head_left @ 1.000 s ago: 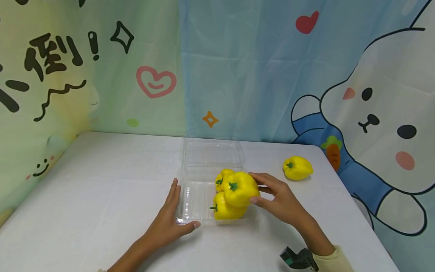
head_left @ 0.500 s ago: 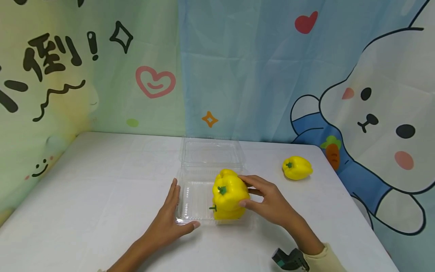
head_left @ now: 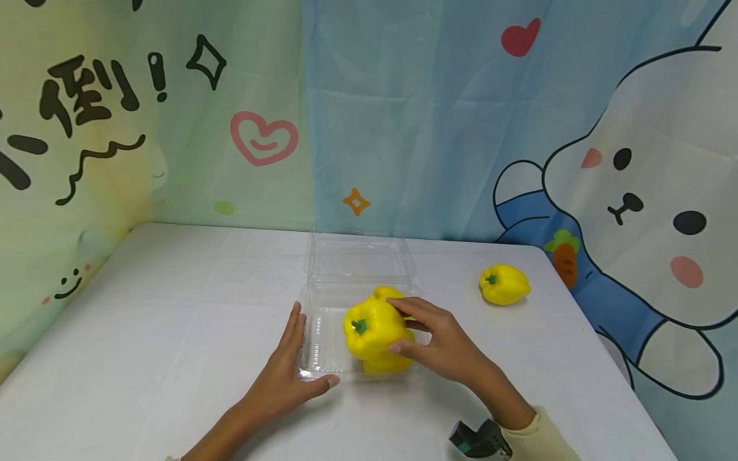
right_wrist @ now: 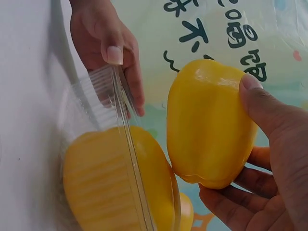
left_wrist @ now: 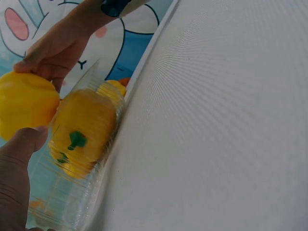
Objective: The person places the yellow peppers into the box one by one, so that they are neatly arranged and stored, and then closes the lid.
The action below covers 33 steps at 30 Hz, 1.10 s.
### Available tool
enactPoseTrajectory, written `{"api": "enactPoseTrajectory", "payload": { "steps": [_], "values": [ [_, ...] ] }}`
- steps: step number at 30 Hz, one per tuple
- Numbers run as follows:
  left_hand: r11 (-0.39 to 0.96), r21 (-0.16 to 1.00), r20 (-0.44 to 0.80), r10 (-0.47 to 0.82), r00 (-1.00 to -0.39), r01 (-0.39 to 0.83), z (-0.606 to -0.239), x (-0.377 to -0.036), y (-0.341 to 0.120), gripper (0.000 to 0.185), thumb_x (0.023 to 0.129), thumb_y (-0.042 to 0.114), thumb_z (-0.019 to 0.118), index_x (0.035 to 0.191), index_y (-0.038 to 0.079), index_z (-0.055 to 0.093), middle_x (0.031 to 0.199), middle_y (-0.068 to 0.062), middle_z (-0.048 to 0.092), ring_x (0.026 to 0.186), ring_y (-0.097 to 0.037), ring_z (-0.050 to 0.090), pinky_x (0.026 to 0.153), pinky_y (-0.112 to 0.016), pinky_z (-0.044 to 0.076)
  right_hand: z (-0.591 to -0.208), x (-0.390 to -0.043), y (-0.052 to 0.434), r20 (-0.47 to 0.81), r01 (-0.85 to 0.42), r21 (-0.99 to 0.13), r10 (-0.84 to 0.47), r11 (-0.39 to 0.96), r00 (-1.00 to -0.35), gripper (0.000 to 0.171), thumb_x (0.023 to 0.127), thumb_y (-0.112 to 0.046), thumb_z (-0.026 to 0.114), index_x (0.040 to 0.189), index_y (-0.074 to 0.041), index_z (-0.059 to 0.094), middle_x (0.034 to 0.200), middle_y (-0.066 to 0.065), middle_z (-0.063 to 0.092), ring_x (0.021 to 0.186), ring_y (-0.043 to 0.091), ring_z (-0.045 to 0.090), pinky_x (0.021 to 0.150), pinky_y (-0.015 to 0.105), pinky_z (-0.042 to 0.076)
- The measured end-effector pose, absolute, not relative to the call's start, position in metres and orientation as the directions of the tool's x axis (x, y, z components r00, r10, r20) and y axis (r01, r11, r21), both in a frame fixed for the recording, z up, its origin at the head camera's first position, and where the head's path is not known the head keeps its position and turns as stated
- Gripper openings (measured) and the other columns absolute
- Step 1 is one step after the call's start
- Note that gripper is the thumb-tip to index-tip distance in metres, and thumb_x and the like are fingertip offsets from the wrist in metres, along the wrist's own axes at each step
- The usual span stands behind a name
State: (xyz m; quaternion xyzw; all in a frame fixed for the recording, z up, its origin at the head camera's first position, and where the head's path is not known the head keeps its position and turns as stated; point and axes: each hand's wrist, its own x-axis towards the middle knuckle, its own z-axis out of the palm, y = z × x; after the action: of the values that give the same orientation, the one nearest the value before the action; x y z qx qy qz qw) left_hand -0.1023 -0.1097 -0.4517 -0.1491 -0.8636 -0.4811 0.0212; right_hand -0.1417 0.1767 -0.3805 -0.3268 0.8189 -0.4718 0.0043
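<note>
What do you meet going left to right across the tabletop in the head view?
Left hand → clear plastic container → held yellow pepper → right hand → lone yellow pepper.

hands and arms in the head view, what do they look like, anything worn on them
Both hands are bare: no gloves, no rings to be seen. The right hand comes out of a pale cream-yellow sleeve cuff, with a small dark device with a teal-green part at the wrist. The left hand and the forearm behind it show no sleeve in this view. The nails are short and plain.
</note>
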Motion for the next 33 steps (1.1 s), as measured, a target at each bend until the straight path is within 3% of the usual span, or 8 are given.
{"api": "enactPoseTrajectory", "payload": {
  "steps": [8, 18, 33],
  "values": [
    [0.501, 0.818, 0.189, 0.231, -0.954, 0.283, -0.452, -0.103, -0.109, 0.120, 0.072, 0.051, 0.082, 0.154, -0.003, 0.012, 0.163, -0.001, -0.006, 0.146, -0.026, 0.009, 0.111, -0.050, 0.022, -0.379, -0.142, 0.163, 0.303, -0.543, -0.777, -0.568, 0.319, -0.766, 0.063, 0.084, -0.018, 0.077, 0.141, -0.006, 0.051, 0.139, 0.001, 0.052, 0.121, 0.020, 0.053, 0.094, 0.030, 0.048],
    [0.486, 0.827, 0.191, 0.229, -0.954, 0.282, -0.453, -0.102, -0.108, 0.118, 0.071, 0.040, 0.086, 0.153, -0.003, 0.014, 0.163, 0.000, -0.006, 0.146, -0.027, 0.012, 0.110, -0.049, 0.022, -0.378, -0.141, 0.153, 0.275, -0.538, -0.771, -0.584, 0.341, -0.764, 0.063, 0.083, -0.022, 0.078, 0.139, -0.008, 0.053, 0.136, 0.003, 0.054, 0.119, 0.020, 0.054, 0.095, 0.031, 0.047],
    [0.493, 0.813, 0.215, 0.236, -0.948, 0.308, -0.456, -0.104, -0.109, 0.119, 0.071, 0.046, 0.084, 0.153, -0.004, 0.014, 0.163, -0.005, -0.004, 0.145, -0.031, 0.013, 0.108, -0.052, 0.024, -0.383, -0.144, 0.141, 0.290, -0.588, -0.731, -0.622, 0.346, -0.727, 0.064, 0.082, -0.028, 0.079, 0.138, -0.010, 0.054, 0.132, 0.001, 0.056, 0.116, 0.016, 0.054, 0.094, 0.028, 0.048]
  ]
}}
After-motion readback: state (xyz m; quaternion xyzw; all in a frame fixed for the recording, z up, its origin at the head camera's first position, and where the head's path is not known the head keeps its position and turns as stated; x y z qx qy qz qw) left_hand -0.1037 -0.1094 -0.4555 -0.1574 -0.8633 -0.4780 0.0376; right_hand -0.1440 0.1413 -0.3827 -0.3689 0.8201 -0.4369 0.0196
